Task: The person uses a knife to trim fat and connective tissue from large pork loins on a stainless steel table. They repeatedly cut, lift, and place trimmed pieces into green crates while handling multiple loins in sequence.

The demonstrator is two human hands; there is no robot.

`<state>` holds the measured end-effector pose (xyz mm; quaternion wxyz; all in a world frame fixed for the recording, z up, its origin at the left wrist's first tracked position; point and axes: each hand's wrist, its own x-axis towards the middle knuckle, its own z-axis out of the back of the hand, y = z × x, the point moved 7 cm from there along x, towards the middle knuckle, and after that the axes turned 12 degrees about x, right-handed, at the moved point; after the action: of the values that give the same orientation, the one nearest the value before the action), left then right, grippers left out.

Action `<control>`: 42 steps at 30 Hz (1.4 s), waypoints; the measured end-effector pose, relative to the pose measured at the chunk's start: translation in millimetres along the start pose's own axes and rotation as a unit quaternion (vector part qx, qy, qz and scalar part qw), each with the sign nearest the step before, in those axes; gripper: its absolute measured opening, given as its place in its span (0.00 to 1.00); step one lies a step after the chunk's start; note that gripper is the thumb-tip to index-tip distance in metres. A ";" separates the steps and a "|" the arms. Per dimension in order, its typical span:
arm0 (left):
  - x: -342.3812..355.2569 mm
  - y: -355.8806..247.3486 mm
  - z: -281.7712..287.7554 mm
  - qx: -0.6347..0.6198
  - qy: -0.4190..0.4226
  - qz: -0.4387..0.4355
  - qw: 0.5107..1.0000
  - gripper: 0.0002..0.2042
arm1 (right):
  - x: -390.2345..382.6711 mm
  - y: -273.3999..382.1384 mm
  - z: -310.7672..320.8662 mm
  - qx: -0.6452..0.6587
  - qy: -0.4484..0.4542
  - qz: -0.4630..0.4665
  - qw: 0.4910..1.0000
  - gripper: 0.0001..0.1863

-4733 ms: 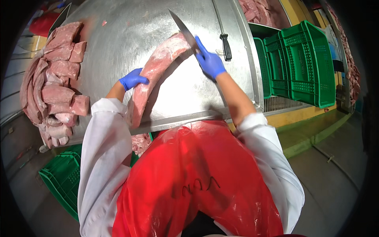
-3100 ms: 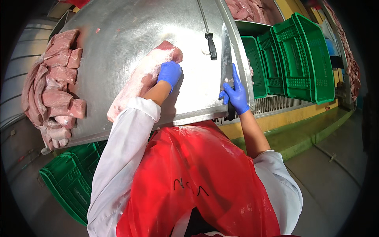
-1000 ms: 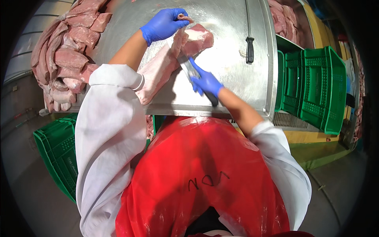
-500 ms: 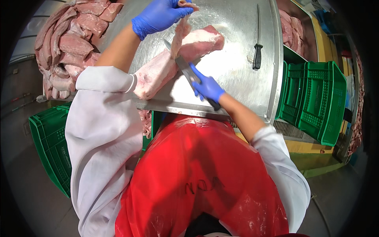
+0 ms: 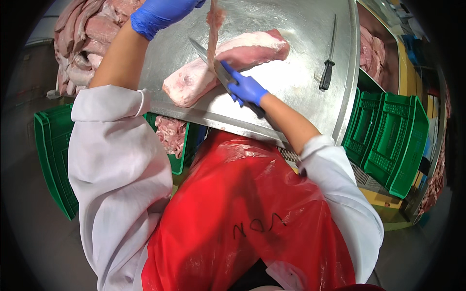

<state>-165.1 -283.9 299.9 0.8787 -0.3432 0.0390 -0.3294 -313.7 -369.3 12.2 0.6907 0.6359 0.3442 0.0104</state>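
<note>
Left hand (image 5: 165,13): far left, grip pinched on a raised meat strip (image 5: 212,36), fingertips partly out of sight
Right hand (image 5: 247,90): grip wrapped round the knife (image 5: 223,77)
Blade: against the meat at the strip's foot
Meat slab (image 5: 252,48): on the metal desk (image 5: 301,92), slanting near left to far right
Sharpening steel (image 5: 326,75): right of the slab
Meat pile (image 5: 99,36): far left

Head-worn fisheye looks down at the table (image 5: 298,87).
</note>
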 end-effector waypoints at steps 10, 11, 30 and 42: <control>-34.7 -26.1 44.6 -0.017 -0.041 0.001 0.999 0.05 | 5.5 2.5 -33.4 -0.034 -0.008 -0.003 0.999 0.38; -38.8 -22.8 52.6 -0.016 -0.045 -0.001 0.999 0.04 | 5.7 3.9 -40.5 -0.034 -0.012 -0.005 0.999 0.38; -99.6 -40.3 135.7 -0.091 -0.091 -0.057 0.990 0.08 | 48.9 9.3 -86.6 -0.155 -0.043 0.041 0.986 0.39; -124.2 -29.7 216.6 -0.058 -0.148 -0.092 0.983 0.10 | 74.0 33.7 -143.4 -0.031 -0.007 0.039 0.999 0.37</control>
<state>-214.5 -99.9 464.0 0.8197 -0.4402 -0.1038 -0.3516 -313.1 -204.4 14.5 0.7115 0.6270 0.3142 0.0433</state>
